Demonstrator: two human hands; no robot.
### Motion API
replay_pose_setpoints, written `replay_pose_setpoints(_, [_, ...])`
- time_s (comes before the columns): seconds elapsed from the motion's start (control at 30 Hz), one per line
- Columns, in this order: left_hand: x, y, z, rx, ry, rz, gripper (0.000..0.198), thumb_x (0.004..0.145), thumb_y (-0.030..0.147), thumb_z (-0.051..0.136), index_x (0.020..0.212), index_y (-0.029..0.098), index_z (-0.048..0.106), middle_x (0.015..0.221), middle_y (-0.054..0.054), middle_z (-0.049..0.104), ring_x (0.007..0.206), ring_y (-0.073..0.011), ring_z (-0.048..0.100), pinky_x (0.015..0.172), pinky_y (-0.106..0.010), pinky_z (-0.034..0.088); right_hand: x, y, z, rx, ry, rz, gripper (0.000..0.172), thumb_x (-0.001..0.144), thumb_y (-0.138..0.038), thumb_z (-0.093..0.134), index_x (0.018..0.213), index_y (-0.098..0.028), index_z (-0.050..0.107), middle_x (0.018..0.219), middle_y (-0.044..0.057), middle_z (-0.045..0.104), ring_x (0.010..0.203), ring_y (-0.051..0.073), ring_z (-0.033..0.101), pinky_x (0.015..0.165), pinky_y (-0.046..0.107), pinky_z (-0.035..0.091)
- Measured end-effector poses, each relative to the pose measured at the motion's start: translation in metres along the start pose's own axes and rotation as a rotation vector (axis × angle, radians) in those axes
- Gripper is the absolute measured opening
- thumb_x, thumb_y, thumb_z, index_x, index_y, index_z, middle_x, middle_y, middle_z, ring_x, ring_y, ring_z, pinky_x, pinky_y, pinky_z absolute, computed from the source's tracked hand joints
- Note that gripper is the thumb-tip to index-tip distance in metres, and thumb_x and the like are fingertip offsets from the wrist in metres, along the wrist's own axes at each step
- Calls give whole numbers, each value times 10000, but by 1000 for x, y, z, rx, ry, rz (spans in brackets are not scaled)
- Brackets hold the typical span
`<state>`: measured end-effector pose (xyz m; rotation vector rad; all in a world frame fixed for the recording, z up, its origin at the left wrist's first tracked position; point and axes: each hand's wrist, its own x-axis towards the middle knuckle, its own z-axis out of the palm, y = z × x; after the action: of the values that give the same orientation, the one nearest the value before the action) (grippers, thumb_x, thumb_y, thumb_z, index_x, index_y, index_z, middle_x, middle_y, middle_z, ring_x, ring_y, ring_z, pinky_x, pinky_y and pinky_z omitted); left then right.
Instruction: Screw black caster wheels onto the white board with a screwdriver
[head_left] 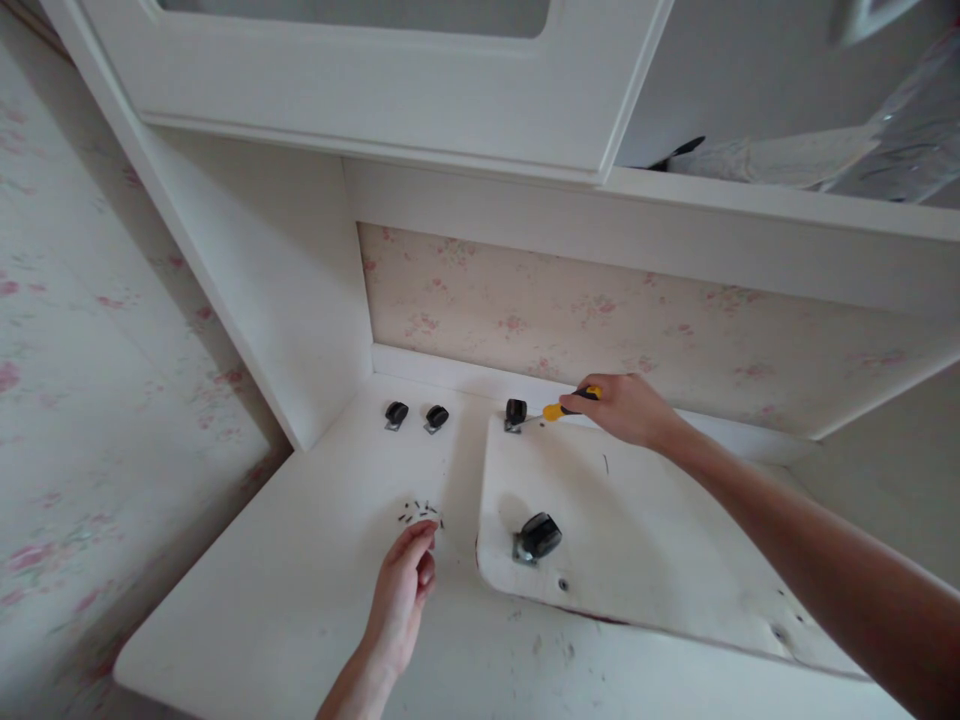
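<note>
My right hand (626, 408) is wrapped round the yellow and black handle of a screwdriver (556, 411). Its thin shaft points left toward a black caster wheel (515, 411) at the back corner of a white board (637, 530). Nearer the front of that board stands another caster wheel (540, 536) on a metal plate. Thumb and fingers pinched, my left hand (405, 580) is at a small scatter of dark screws (417, 512); whatever lies between its fingertips is too small to make out.
Two loose caster wheels, one (396, 413) beside the other (436, 417), rest on the white desk top (285, 590) at the back left. A white cabinet (375, 90) overhangs the work, with a side panel (262, 270) at left. Flowered wallpaper (510, 300) covers the back.
</note>
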<state>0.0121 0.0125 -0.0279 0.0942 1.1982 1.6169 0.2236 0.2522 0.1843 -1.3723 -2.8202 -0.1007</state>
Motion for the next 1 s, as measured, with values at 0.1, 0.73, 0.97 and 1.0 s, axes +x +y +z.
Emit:
replay_pose_setpoints(0.1, [-1, 0, 1, 5, 10, -17, 322, 678, 338, 795, 939, 175, 699, 739, 35, 491, 545, -50, 362, 490, -203, 274, 6, -6, -6, 1, -9, 93, 514, 892, -596, 403, 930, -211, 741, 878, 99, 726, 732, 222, 639, 620, 301, 391])
replay_pose_setpoints(0.73, [-4, 0, -4, 25, 14, -29, 314, 678, 353, 803, 921, 181, 702, 774, 37, 510, 551, -40, 358, 511, -191, 286, 45, -43, -36, -119, -62, 17, 525, 797, -590, 470, 945, -178, 760, 940, 179, 726, 855, 316, 659, 587, 327, 399])
replay_pose_setpoints(0.97, [-5, 0, -3, 29, 7, -29, 304, 666, 352, 809, 899, 183, 710, 790, 28, 540, 548, -39, 374, 512, -192, 295, 41, -40, -38, -126, -65, 37, 543, 805, -585, 460, 983, -169, 760, 945, 184, 726, 855, 317, 663, 588, 328, 405])
replay_pose_setpoints(1.0, [-6, 0, -3, 30, 9, -33, 308, 661, 350, 811, 899, 182, 711, 790, 27, 543, 547, -39, 376, 511, -191, 295, 41, -39, -39, -125, -68, 37, 545, 805, -587, 461, 986, -169, 760, 950, 184, 726, 860, 316, 663, 591, 327, 407])
